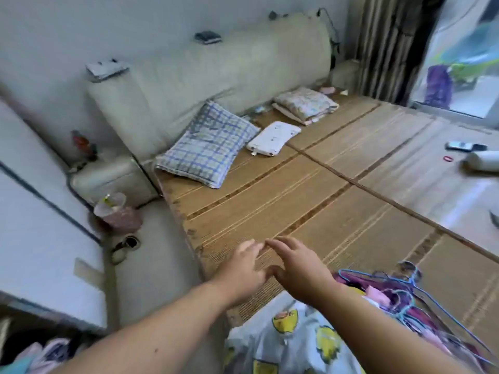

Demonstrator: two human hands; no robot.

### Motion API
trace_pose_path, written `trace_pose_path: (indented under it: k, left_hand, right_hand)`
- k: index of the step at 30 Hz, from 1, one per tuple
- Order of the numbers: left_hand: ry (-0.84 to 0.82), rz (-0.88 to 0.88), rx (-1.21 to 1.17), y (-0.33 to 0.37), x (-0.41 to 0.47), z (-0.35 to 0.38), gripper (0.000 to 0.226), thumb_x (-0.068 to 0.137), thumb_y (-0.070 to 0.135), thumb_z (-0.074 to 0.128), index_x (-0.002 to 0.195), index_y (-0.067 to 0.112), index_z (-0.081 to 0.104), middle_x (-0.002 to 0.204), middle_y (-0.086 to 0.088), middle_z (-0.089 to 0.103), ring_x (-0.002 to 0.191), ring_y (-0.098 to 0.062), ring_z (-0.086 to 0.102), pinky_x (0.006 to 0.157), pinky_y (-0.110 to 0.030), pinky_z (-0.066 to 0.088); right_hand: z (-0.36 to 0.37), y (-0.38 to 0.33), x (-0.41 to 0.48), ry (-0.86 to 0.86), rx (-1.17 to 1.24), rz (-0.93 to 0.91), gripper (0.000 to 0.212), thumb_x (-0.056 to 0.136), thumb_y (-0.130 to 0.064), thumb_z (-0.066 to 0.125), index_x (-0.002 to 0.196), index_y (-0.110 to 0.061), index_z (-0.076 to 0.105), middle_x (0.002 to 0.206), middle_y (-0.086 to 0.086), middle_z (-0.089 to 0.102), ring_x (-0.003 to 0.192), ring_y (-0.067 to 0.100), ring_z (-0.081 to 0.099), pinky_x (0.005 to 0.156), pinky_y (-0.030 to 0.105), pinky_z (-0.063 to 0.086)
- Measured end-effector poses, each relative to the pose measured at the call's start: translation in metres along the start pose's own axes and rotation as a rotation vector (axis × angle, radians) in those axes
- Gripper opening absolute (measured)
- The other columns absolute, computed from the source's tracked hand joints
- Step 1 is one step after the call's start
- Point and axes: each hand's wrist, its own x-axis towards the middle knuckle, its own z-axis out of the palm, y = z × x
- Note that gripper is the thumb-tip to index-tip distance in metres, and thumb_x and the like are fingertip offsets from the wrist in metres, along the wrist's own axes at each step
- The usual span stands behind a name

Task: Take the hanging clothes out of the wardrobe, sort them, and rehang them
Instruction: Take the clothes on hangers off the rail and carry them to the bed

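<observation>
A pile of clothes on blue wire hangers (405, 295) lies at the near right of the bed, with purple and pink garments (421, 317) in it. Beside it lies a light blue garment with yellow cartoon prints (291, 344). My left hand (243, 268) and my right hand (294, 265) are stretched out side by side above the woven bed mat (297, 201), fingers relaxed, holding nothing. More clothes (40, 352) show at the bottom left, below the white wardrobe door (40, 238).
A checked pillow (208, 147), a small white pillow (272, 139) and a folded floral blanket (305, 103) lie near the padded headboard (216, 74). A pink bin (118, 214) and shoes (124, 247) stand on the floor by the bed. Phones and a white bottle (483, 160) lie at the far right.
</observation>
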Motion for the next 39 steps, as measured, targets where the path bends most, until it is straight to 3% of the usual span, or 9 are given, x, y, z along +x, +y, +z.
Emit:
trace_pose_path:
  k: [3,6,13,16,21,28,32,39]
  left_hand:
    - [0.172,-0.070,-0.056,-0.042,-0.053,-0.063,0.066,0.088,0.043,0.058,0.146,0.023,0.032,0.156,-0.001,0.020,0.142,-0.015,0.023,0.113,-0.025,0.021]
    - [0.343,-0.149,-0.021,-0.082,-0.110,-0.116,0.067,0.085,0.048,0.058,0.144,0.028,0.034,0.155,0.000,0.023,0.141,-0.016,0.025,0.115,-0.033,0.024]
    - [0.766,-0.401,0.087,-0.178,-0.279,-0.224,0.065,0.084,0.040,0.060,0.142,0.028,0.036,0.152,0.002,0.030,0.141,-0.013,0.024,0.114,-0.034,0.025]
    - [0.895,-0.507,0.172,-0.199,-0.348,-0.260,0.064,0.086,0.043,0.057,0.144,0.031,0.031,0.156,0.002,0.020,0.143,-0.016,0.018,0.115,-0.039,0.023]
    - [1.151,-0.684,0.347,-0.216,-0.445,-0.314,0.064,0.082,0.050,0.055,0.141,0.039,0.030,0.157,0.005,0.007,0.143,-0.021,0.016,0.116,-0.035,0.020]
    - [1.289,-0.928,0.868,-0.212,-0.536,-0.389,0.061,0.076,0.052,0.053,0.134,0.037,0.041,0.154,0.002,0.025,0.142,-0.019,0.019,0.117,-0.038,0.018]
    - [1.319,-1.003,1.123,-0.196,-0.561,-0.426,0.056,0.070,0.041,0.070,0.123,0.030,0.057,0.144,-0.004,0.045,0.139,-0.027,0.032,0.110,-0.042,0.014]
    - [1.425,-1.260,1.324,-0.175,-0.587,-0.503,0.059,0.078,0.045,0.057,0.134,0.029,0.048,0.151,-0.004,0.034,0.144,-0.022,0.015,0.114,-0.042,0.009]
  right_hand:
    - [-0.003,-0.087,0.030,0.000,-0.025,-0.181,0.062,0.086,-0.038,0.055,0.143,-0.036,0.032,0.145,-0.006,0.038,0.131,0.018,0.039,0.107,0.035,0.036]
    - [0.001,-0.169,0.049,0.011,-0.028,-0.308,0.061,0.086,-0.041,0.055,0.142,-0.039,0.030,0.145,-0.010,0.037,0.131,0.016,0.039,0.106,0.033,0.036]
    - [0.029,-0.401,0.058,0.011,0.023,-0.691,0.060,0.087,-0.042,0.054,0.143,-0.038,0.032,0.148,-0.006,0.034,0.132,0.019,0.039,0.107,0.034,0.035]
    - [0.035,-0.485,0.048,0.026,0.042,-0.823,0.059,0.088,-0.043,0.053,0.142,-0.040,0.030,0.150,-0.007,0.031,0.133,0.018,0.038,0.108,0.034,0.034]
    - [0.026,-0.604,0.031,0.036,0.128,-1.041,0.056,0.087,-0.045,0.053,0.139,-0.041,0.034,0.148,-0.007,0.034,0.130,0.016,0.043,0.107,0.033,0.037]
    - [0.011,-0.738,0.027,0.017,0.328,-1.250,0.056,0.087,-0.044,0.056,0.139,-0.037,0.037,0.145,-0.008,0.035,0.129,0.016,0.043,0.105,0.039,0.040]
    - [-0.001,-0.806,0.040,-0.012,0.398,-1.375,0.057,0.087,-0.047,0.055,0.139,-0.037,0.037,0.138,-0.005,0.041,0.121,0.020,0.049,0.102,0.040,0.041]
    - [-0.027,-0.917,0.076,-0.086,0.542,-1.492,0.051,0.089,-0.039,0.056,0.137,-0.031,0.043,0.134,0.002,0.051,0.117,0.022,0.053,0.095,0.030,0.042]
